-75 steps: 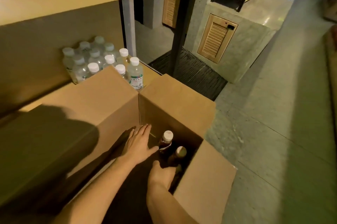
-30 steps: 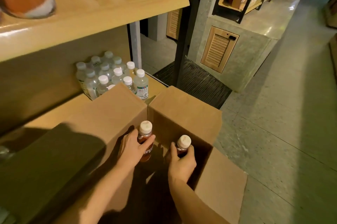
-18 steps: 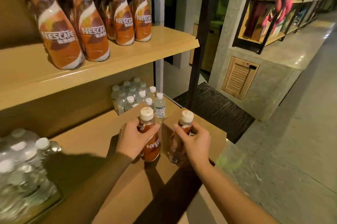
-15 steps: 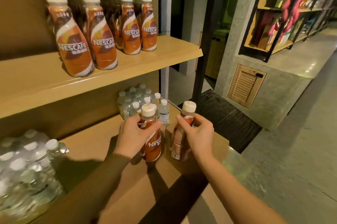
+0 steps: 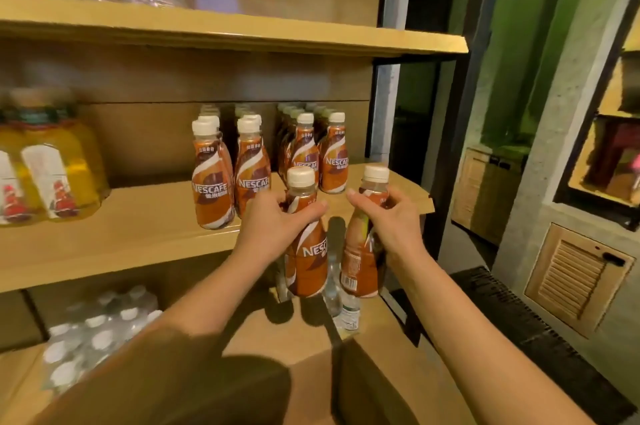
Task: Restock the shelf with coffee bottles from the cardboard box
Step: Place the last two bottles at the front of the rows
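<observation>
Each hand grips one coffee bottle upright before the middle shelf's front edge: left hand holding the left bottle, right hand the right bottle, near the stocked bottles.

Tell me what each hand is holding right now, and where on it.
Left hand grips one coffee bottle around its shoulder, below the cap. Right hand grips another coffee bottle likewise.

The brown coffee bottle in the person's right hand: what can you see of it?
The brown plastic coffee bottle has a cream screw cap, a clear neck and an orange-brown wrap label whose barcode side faces the camera. The right hand grips its upper half, holding it tilted in the air before the wooden middle shelf, not yet set down.
</observation>
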A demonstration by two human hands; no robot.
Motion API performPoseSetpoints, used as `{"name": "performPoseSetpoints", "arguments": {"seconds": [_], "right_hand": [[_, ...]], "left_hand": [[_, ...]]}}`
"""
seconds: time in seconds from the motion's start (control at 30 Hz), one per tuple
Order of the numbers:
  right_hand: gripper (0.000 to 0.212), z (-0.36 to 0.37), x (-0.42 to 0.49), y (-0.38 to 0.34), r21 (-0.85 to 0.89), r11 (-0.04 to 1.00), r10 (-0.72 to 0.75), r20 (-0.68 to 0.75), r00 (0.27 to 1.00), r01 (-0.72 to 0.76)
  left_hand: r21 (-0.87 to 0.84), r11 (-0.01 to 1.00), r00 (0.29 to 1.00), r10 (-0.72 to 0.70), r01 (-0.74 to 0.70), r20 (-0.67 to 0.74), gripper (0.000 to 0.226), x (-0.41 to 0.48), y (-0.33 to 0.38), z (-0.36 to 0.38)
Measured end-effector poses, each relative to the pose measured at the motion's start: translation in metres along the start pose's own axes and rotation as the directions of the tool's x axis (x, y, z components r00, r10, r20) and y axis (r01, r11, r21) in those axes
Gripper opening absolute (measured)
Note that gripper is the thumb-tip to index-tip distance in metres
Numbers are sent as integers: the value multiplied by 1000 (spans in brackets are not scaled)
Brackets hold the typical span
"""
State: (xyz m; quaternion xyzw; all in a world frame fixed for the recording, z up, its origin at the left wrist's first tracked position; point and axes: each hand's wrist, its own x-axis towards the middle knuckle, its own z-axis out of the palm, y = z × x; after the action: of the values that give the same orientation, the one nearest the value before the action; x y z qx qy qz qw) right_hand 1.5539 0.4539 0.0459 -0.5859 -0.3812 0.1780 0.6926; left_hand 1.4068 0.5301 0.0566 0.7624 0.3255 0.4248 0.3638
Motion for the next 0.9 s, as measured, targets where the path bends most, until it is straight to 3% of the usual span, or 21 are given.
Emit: {"name": "performPoseSetpoints", "arguments": {"seconds": [0.17, 0.3, 0.43, 0.53, 0.6, 0.7, 0.9], "right_hand": [[39, -3, 50, -14, 54, 998, -30, 99, 995, 25], [16, -9, 85, -16, 56, 998, -50, 209, 977, 39], [16, -15, 117, -15, 36, 999, -48, 231, 972, 40], [22, -13, 142, -14, 34, 999, -34, 221, 975, 27], [38, -9, 157, -14, 6, 1000, -22, 225, 974, 21], [47, -1, 173, -16, 3, 1000, -7, 259, 966, 7], [42, 14, 179, -10, -12, 999, -32, 353, 935, 38]], "left_hand": [[-22, 999, 998, -31, 30, -48, 14, 30, 24, 6], [-76, 996, 998, -38, 35, -40, 8, 49, 36, 18], [-106, 993, 998, -47, 42, -42, 4, 69, 42, 30], [-99, 994, 996, -51, 43, -79, 27, 86, 42, 35], [-80, 994, 990, -88, 79, -114, 40, 96, 41, 36], [-61, 993, 981, -111, 103, -159, 38, 109, 35, 36], [-53, 999, 970, -24, 11, -241, 26, 115, 17, 43]]}}
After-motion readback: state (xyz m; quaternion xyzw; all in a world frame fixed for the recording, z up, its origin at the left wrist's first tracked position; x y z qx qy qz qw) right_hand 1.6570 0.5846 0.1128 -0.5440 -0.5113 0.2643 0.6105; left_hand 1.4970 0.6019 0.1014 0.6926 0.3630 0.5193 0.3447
